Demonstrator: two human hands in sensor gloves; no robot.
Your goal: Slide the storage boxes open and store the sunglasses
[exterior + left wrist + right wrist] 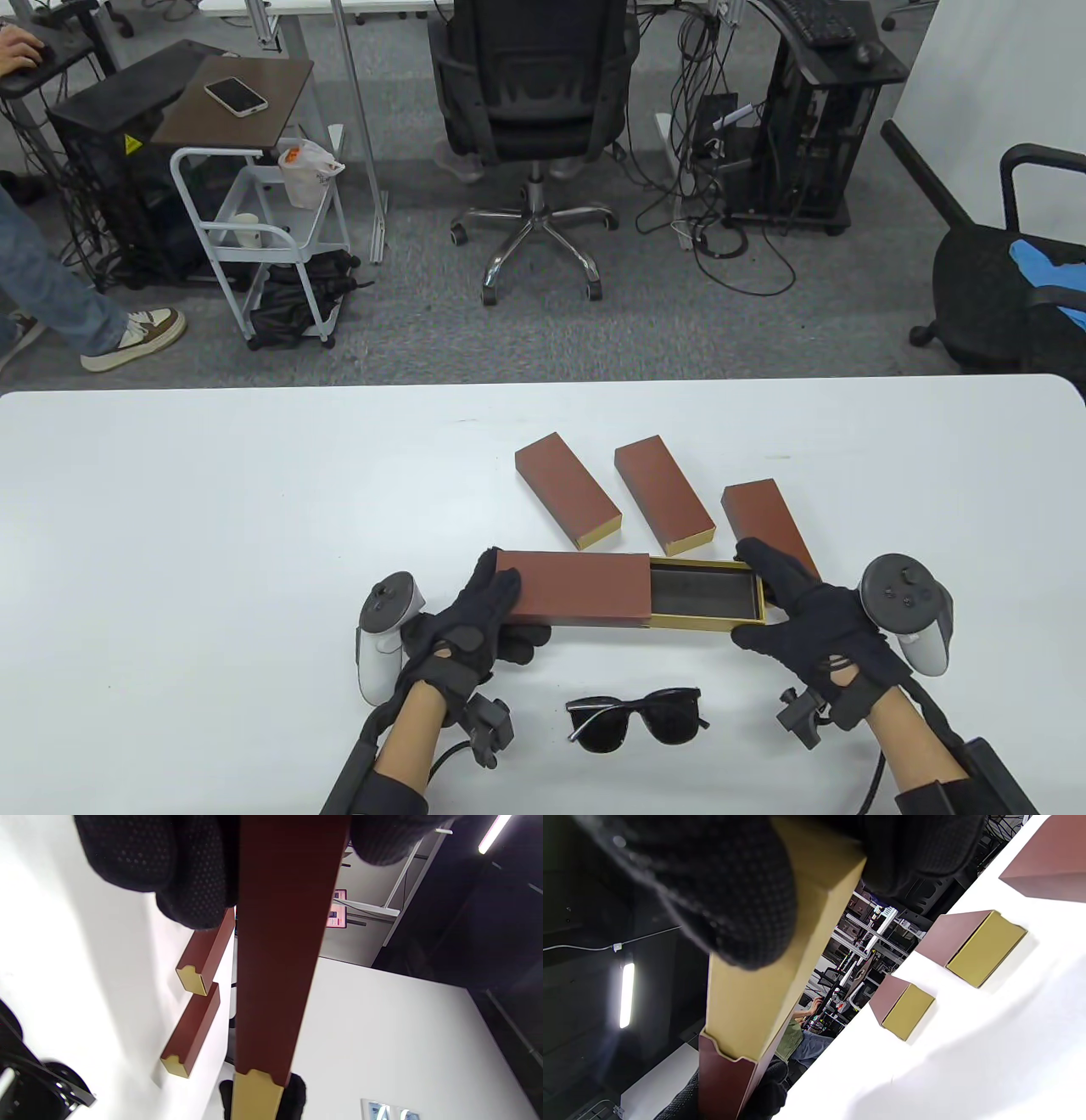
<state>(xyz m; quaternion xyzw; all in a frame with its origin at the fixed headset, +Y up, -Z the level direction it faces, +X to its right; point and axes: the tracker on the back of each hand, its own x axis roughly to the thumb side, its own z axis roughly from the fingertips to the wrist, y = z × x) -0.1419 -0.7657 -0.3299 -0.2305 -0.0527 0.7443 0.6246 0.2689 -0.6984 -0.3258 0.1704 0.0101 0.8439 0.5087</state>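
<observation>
— What can't you make out around the left hand (475, 624)?

— Its palm covers the near left end of the brown sleeve (577, 586), and that sleeve runs off the top edge in the left wrist view.

— And by the right hand (806, 615)?

— The fingers (768, 564) hide the gold tray (704, 594)'s far end and a corner of the box behind them (768, 526). The tray's dark lining is possibly felt; too blurred to tell.
</observation>
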